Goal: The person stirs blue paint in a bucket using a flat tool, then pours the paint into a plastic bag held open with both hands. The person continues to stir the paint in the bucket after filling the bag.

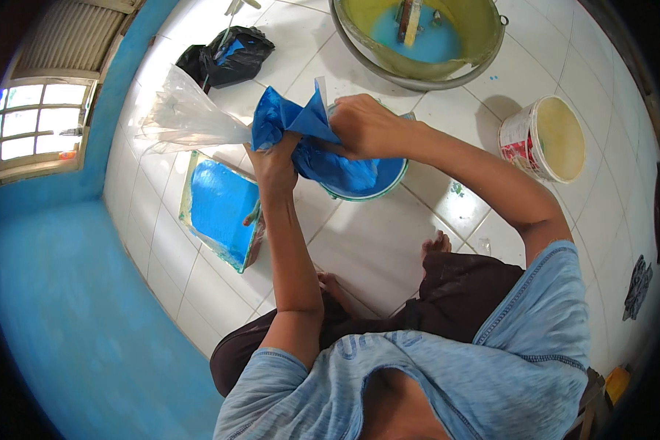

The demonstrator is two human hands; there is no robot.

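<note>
My left hand (275, 163) grips the middle of a plastic bag (286, 117) stained with blue paint; its clear upper part (187, 117) trails to the left. My right hand (363, 125) squeezes the bag's blue lower part over a small round bucket (385, 183) of blue paint on the white tiled floor. The bag's bottom hangs into the bucket.
A paint tray (220, 209) with blue paint lies left of the bucket. A large basin (418, 37) with blue paint and a brush sits at the top. A white tub (546, 139) stands at right, a black bag (227, 55) at upper left, a blue wall (73, 293) on the left.
</note>
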